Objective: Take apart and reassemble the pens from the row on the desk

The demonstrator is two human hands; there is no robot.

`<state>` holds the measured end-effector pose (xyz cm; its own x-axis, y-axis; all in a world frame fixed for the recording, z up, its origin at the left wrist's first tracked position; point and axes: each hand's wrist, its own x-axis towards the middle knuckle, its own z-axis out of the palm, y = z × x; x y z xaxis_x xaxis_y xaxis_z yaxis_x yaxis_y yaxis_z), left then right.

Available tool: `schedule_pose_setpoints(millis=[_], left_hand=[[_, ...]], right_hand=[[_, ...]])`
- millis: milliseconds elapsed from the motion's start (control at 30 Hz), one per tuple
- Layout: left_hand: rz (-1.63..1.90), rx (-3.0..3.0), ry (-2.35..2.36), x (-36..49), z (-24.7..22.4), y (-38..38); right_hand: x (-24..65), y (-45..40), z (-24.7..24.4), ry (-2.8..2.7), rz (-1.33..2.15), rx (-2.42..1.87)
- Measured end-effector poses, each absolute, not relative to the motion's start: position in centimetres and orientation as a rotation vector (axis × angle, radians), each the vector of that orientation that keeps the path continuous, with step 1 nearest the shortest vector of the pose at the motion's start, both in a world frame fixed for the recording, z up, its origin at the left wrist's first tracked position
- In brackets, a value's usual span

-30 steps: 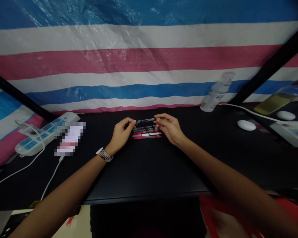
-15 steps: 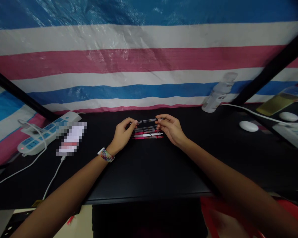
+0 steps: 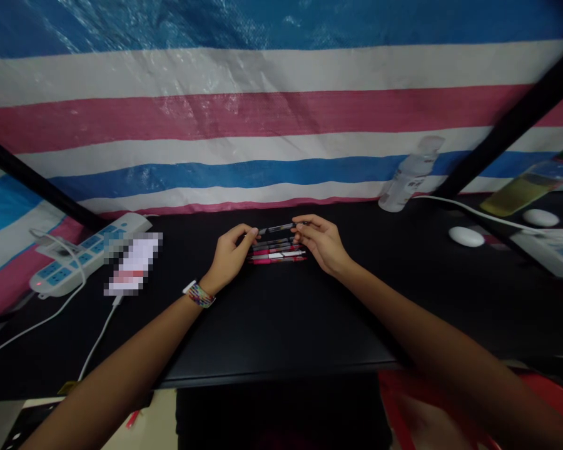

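In the head view, the left hand (image 3: 231,255) pinches the left end of a dark pen (image 3: 278,229) between thumb and fingers, while the right hand (image 3: 323,244) has its fingertips closed about the other end. The pen lies crosswise between them, at the far side of a row of pens (image 3: 276,255) on the black desk (image 3: 281,331); whether it touches the surface or sits slightly above it, I cannot tell. The nearer pens show red, pink and white and lie roughly parallel, close together. The dark pen looks light and stiff, probably smooth plastic, so it would likely roll or slip under a loose grip but hardly break. A gentle pinch near each end, as here, should keep it level; a single-handed hold would seem best at mid-barrel. A striped sheet (image 3: 281,115) hangs behind the desk.
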<state>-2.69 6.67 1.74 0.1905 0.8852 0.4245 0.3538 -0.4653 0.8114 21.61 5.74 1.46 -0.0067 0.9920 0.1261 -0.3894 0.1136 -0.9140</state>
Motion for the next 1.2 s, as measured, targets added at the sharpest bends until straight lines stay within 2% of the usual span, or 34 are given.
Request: schedule_pose_setpoints(millis=[1200], left_hand=[[1.304, 1.914, 1.115, -2.61, 1.71, 6.69]], right_hand=[[21.49, 5.86, 1.05, -0.996, 1.306, -0.788]])
